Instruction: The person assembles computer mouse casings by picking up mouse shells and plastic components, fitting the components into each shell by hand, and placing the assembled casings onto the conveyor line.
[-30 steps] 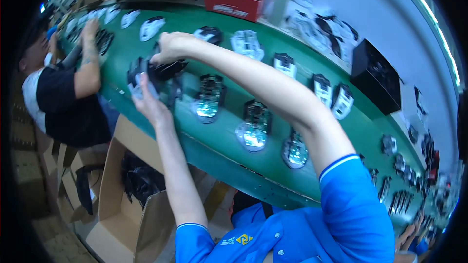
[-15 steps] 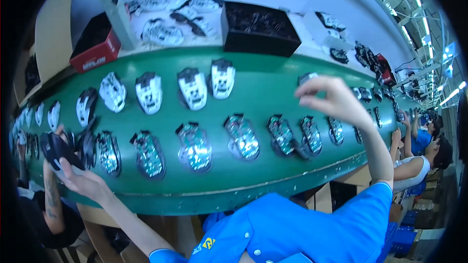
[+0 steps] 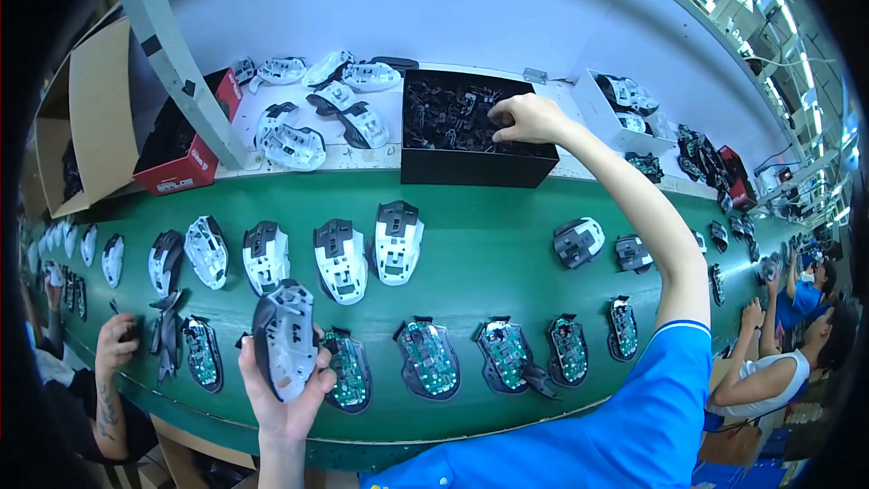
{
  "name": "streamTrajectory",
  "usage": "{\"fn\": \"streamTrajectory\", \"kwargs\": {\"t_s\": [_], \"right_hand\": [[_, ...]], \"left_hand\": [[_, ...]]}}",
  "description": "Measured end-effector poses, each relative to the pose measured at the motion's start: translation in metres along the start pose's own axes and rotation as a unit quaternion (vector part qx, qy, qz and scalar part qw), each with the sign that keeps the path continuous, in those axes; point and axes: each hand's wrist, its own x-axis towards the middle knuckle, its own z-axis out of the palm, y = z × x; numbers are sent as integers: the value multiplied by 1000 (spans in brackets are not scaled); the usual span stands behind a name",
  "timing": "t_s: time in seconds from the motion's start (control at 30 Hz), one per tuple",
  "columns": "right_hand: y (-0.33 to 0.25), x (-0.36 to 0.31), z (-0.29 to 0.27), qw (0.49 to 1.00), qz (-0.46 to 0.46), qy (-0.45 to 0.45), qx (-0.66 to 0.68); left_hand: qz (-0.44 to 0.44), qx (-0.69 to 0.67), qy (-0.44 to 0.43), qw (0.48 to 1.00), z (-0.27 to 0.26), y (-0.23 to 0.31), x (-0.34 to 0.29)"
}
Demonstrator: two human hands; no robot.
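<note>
My left hand (image 3: 288, 403) grips a computer mouse shell (image 3: 290, 344), its pale inner side with a dark edge facing up, above the near side of the green bench. My right hand (image 3: 525, 119) is over the black box (image 3: 480, 167) on the shelf, thumb and forefinger curled but apart. Small dark parts (image 3: 444, 113) fill that box; none shows clearly between my fingers. Close to the left hand lies a mouse base with a green circuit board (image 3: 348, 371). White-and-black mouse shells (image 3: 340, 263) lie in a row behind it.
More mouse bases with circuit boards (image 3: 428, 358) line the green bench (image 3: 489, 244). Loose shells (image 3: 290, 138) lie on the shelf beside a red box (image 3: 181, 172). A metal post (image 3: 176, 63) rises at left. Other people work at both sides, one hand (image 3: 116, 340) near mine.
My left hand has brought the mouse shell rightward from the far left and turned its inner side up. My right hand has moved from above the bench to the black box. The view has shifted.
</note>
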Motion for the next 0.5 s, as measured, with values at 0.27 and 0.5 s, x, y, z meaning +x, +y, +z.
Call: {"fn": "streamTrajectory", "kwargs": {"t_s": [0.27, 0.5], "right_hand": [[18, 16, 0, 919, 87, -75, 376], [18, 16, -3, 689, 94, -58, 716]], "left_hand": [[-59, 3, 33, 998, 25, -5, 29], [-86, -19, 19, 996, 19, 0, 34]]}}
